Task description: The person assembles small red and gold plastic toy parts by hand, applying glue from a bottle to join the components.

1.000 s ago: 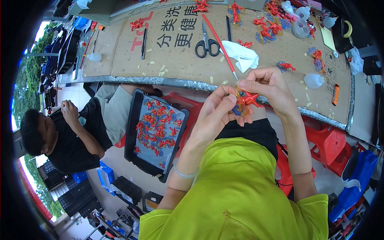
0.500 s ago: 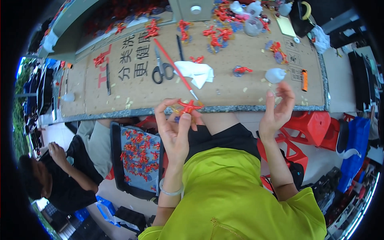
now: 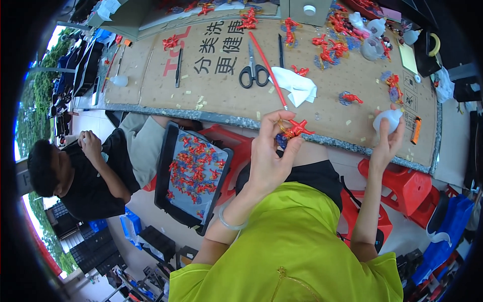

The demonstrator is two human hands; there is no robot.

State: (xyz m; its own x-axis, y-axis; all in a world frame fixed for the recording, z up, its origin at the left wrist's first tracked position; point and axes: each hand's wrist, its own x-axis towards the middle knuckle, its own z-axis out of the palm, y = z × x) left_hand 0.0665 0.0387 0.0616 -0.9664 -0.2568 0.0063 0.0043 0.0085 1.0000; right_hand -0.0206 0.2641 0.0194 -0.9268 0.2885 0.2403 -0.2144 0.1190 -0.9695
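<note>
At the table's near edge my left hand (image 3: 269, 163) pinches a small red figurine (image 3: 299, 128) with yellow and dark blue parts, between thumb and fingers. My right hand (image 3: 384, 149) is closed around a small white squeeze bottle (image 3: 386, 119) with a narrow tip, at the right of the table. A red-handled brush (image 3: 269, 68) lies across a crumpled white cloth (image 3: 297, 86), beside black-handled scissors (image 3: 253, 74). Another red figurine (image 3: 350, 97) lies on the table between the cloth and the bottle.
Cardboard (image 3: 151, 95) covers the table. More figurines (image 3: 329, 49) and a clear jar (image 3: 372, 49) are at the back; an orange cutter-like tool (image 3: 416, 131) lies right. A tray of figurines (image 3: 196, 168) stands at my left, near a seated person (image 3: 95, 166). Red stools (image 3: 402, 186) stand right.
My right hand has reached forward and taken hold of the white bottle, which was standing on the table. My left hand still holds the figurine, now tilted differently. The whole view has shifted.
</note>
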